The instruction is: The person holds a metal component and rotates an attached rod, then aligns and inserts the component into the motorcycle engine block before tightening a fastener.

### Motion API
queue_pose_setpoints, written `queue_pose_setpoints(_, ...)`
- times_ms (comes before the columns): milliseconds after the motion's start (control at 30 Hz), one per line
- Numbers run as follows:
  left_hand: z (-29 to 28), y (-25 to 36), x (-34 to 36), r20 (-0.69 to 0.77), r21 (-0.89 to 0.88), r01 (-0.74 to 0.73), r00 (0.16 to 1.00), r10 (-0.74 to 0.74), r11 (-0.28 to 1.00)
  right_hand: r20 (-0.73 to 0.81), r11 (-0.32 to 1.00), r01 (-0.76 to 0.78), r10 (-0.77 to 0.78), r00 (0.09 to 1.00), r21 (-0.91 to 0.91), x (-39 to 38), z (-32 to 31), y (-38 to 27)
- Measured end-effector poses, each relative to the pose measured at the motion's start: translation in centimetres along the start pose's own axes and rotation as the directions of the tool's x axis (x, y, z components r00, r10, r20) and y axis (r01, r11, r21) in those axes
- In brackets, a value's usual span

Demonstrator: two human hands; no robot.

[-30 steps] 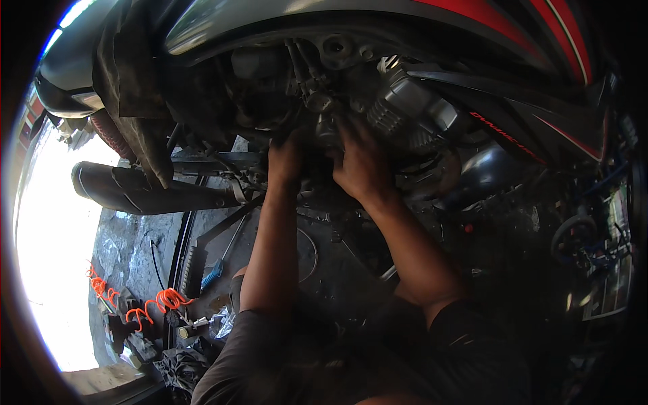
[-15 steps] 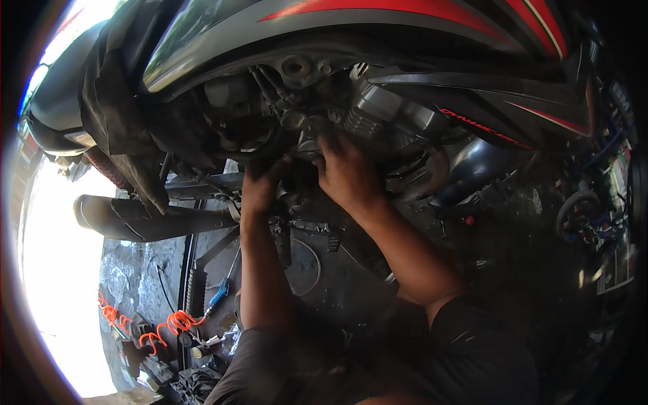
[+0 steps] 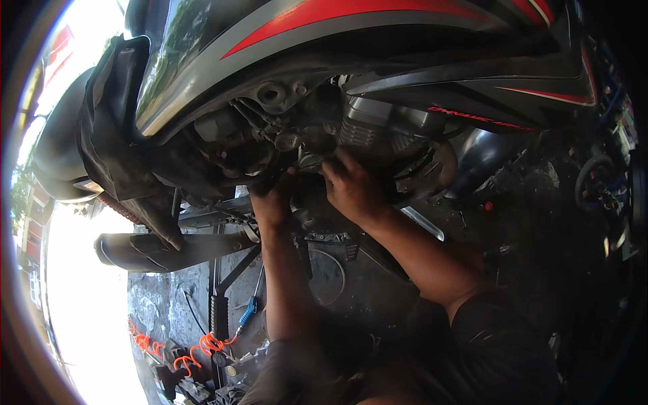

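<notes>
Both my hands are under the body of a black, grey and red motorcycle point(image 3: 378, 57), at its exposed engine. A rounded grey metal part point(image 3: 311, 159) sits between them; its exact kind cannot be made out. My right hand point(image 3: 356, 192) has its fingers bent and pinched at the right side of this part. To its left, my left hand point(image 3: 271, 201) is closed in shadow, thumb raised toward the same part. Whatever its fingers grip is hidden. Just right of and above my right hand is the finned engine cylinder point(image 3: 359, 128).
A dark muffler point(image 3: 169, 252) juts out left of my left forearm. Below it lie an orange coiled hose point(image 3: 208, 343) and a blue air gun point(image 3: 248, 312) on the floor. A curved exhaust pipe point(image 3: 445, 165) bends down right of the engine. A black flap point(image 3: 111, 121) hangs at the left.
The view has shifted, so the muffler, hose and floor things appear lower and further right. Both hands stay at the grey metal part, and the right-hand fingers now sit lower along its right side.
</notes>
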State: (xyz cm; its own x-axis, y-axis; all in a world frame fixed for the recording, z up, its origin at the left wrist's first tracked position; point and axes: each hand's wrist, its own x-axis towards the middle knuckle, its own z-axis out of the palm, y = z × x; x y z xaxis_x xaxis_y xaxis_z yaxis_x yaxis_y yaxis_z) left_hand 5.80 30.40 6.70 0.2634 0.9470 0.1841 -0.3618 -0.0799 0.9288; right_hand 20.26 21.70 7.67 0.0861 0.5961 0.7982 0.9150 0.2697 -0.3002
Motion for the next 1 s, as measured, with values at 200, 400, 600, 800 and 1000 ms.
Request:
queue_pose_setpoints(200, 0.0, -0.4, 0.5, 0.043, 0.063, -0.051, 0.998, 0.048, 0.997, 0.002, 1.0, -0.016, 0.016, 1.0, -0.003, -0.3, 0.2, 0.2)
queue_pose_setpoints(400, -0.8, -0.6, 1.1, 0.092, 0.075, -0.098, 0.992, 0.091, 0.992, -0.01, 0.996, 0.001, -0.002, 1.0, -0.094, 0.1, 0.2, -0.3)
queue_pose_setpoints(600, 0.4, -1.2, 0.5, -0.049, 0.315, -0.266, 0.954, 0.295, 0.911, -0.009, 0.985, 0.035, -0.037, 0.999, -0.167, 0.4, -0.2, 0.1)
queue_pose_setpoints(800, 0.3, -1.0, 0.1, -0.113, 0.556, -0.235, 0.929, 0.352, 0.798, 0.128, 0.989, 0.01, 0.008, 0.992, -0.145, 0.2, -0.4, 0.0)
queue_pose_setpoints(1000, 0.1, -1.3, 0.4, -0.065, 0.311, -0.157, 0.98, 0.186, 0.937, 0.053, 0.993, 0.02, -0.014, 0.999, -0.116, -0.8, -0.5, 0.5)
